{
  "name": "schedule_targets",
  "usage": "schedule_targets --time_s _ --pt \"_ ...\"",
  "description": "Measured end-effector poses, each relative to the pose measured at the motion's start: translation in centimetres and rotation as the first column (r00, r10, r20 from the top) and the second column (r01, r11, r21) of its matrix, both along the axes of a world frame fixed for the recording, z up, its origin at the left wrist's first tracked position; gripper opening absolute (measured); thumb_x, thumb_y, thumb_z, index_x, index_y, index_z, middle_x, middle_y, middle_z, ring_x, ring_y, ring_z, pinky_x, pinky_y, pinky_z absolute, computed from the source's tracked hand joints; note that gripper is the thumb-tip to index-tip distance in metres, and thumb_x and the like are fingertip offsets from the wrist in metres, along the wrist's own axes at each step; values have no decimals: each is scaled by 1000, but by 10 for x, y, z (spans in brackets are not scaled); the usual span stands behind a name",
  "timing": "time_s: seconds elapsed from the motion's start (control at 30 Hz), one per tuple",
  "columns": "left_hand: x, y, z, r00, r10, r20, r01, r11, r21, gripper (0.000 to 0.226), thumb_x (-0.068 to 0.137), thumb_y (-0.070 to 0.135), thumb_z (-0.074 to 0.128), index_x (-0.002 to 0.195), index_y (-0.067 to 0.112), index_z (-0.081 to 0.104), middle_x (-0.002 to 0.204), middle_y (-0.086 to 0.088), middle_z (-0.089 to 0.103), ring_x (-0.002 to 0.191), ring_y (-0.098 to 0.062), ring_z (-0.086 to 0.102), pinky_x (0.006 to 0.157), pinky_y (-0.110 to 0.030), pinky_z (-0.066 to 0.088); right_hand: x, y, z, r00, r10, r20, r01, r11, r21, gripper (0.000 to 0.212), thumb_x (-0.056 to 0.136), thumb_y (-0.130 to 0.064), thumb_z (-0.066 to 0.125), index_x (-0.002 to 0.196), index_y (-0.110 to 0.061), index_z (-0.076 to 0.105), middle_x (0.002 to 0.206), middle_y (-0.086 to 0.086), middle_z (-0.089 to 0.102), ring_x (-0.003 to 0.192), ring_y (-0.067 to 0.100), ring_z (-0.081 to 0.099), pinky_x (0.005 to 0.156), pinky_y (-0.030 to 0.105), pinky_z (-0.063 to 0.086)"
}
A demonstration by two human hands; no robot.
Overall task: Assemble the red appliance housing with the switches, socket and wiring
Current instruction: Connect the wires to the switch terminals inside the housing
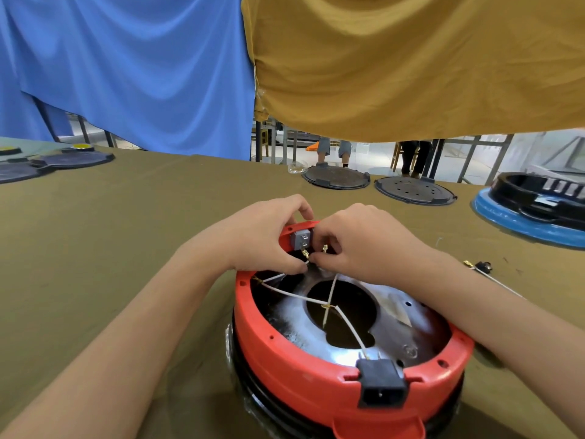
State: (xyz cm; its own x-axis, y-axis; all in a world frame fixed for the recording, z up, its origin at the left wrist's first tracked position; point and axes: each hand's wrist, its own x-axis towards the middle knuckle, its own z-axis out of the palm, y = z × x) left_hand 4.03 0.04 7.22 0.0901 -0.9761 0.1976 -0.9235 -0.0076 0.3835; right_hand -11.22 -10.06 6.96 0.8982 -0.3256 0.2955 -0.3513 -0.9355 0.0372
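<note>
- Red housing [285, 353] sits upside down on the olive table cloth [110, 232], open side up; black socket [381, 386] clipped into its near rim, facing the person.
- Grey switch [299, 239] seated in the far rim, its metal tabs pointing inward and down toward the hollow of the housing.
- Left hand [262, 239] curled over the far rim: fingers wrap the rim from outside by the switch, thumb and a finger pinch a white wire [300, 294] just behind its brass connector [305, 254].
- Right hand [357, 242] curled too, fingers bunched just right of the switch; a second brass connector [325, 248] shows at its fingertips. It looks pinched there, though the grip itself is hidden.
- Key relation: the left-hand connector lies just below the switch tabs, near but apart, its long axis tilted up and away toward them. Judged next move: a short push up along that axis onto a tab.
- Left hand is nearer the switch; right hand is beside it, placed to steady or follow with its own connector.
- Wires run back across the hollow to a brass tie near the middle, one branch reaching the socket.
- Risk, as a guess: the connector meets the tab skewed and bends it.
- Spare lead [481, 267] lies loose on the cloth right of the right forearm.
</note>
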Motion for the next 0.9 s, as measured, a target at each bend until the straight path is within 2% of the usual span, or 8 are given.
schedule_targets --time_s 0.13,0.3,0.43,0.6,0.7,0.77,0.9 --pt "-5 -5 1 993 39 108 -38 999 -12 53 71 31 80 117 24 53 104 5 63 95 -15 57 83 -34 48 1 1 0 1000 -13 -14 11 996 -85 20 85 -44 61 87 -25 65 74 -3 61 71 26 58 57 29 40" --pt "-13 -7 -3 978 81 194 -79 997 -17 54 69 39 76 113 23 49 101 3 53 94 -22 56 83 -42 49 1 2 -1 1000 -20 -20 17 993 -117 22 85 -43 61 79 -25 50 63 -8 45 59 23 47 47 27 29" --pt "-14 -8 -6 969 100 225 -97 995 -24 53 71 45 73 112 25 47 103 4 51 95 -24 57 83 -44 50 -2 1 -1 1000 -15 -24 14 1000 -23 20 82 -38 65 75 -26 50 68 -7 55 67 22 56 58 31 45" --pt "-13 -10 -5 962 112 250 -103 994 -47 45 74 44 69 108 24 48 100 4 53 93 -23 57 82 -45 51 -2 -1 -1 1000 -27 4 27 999 30 13 82 -34 66 82 -22 62 73 -5 64 74 23 61 68 36 52" --pt "-14 -9 -4 959 110 261 -100 994 -50 45 73 44 69 108 24 48 98 5 52 93 -23 57 81 -44 50 -1 0 0 1000 -15 -2 15 998 55 11 83 -33 66 87 -22 67 74 -4 65 74 23 62 69 37 54" --pt "-14 -8 -5 966 97 240 -89 995 -46 50 71 46 72 110 25 48 99 6 52 92 -22 57 81 -43 50 -2 0 1 1000 0 -15 1 998 62 9 82 -31 67 90 -25 69 73 -6 62 74 22 61 64 33 51" --pt "-14 -6 -6 984 73 164 -67 997 -42 58 69 47 76 114 29 45 100 7 54 92 -21 59 82 -43 51 -4 0 1 999 35 -33 -32 995 92 14 85 -29 65 94 -35 74 61 -13 47 61 12 48 50 23 33"
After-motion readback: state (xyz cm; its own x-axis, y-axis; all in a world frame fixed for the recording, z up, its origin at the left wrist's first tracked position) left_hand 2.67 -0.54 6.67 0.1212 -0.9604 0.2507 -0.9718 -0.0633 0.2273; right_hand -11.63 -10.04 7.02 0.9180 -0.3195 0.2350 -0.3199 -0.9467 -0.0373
